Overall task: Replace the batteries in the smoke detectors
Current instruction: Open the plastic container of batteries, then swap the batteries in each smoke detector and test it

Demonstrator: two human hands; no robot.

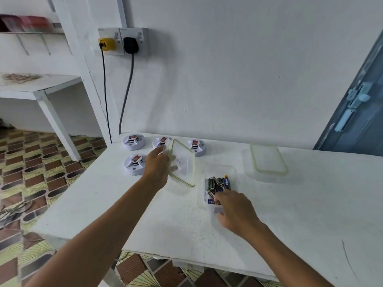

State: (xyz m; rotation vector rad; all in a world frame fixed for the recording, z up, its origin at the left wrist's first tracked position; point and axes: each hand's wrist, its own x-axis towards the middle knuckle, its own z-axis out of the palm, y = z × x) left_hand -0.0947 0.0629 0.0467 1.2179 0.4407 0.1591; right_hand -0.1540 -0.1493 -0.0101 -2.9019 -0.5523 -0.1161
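Observation:
Several white smoke detectors lie on the white table (186, 228) near the wall, one at the far left (134, 141), one in front of it (134, 164), one behind the lid (160, 141) and one to the right (196, 147). My left hand (158, 166) grips a clear lid with a green rim (183, 162), tilted up above the table. A clear open container (220, 184) holds several batteries (218, 185). My right hand (234, 208) holds that container's near edge, fingers curled over it next to the batteries.
A second clear container with its green-rimmed lid on (267, 160) stands at the right. A wall socket with a yellow plug (106, 44) and a black plug (130, 44) hangs above, cables running down. A blue door (356, 112) is at the right, white shelves at the left.

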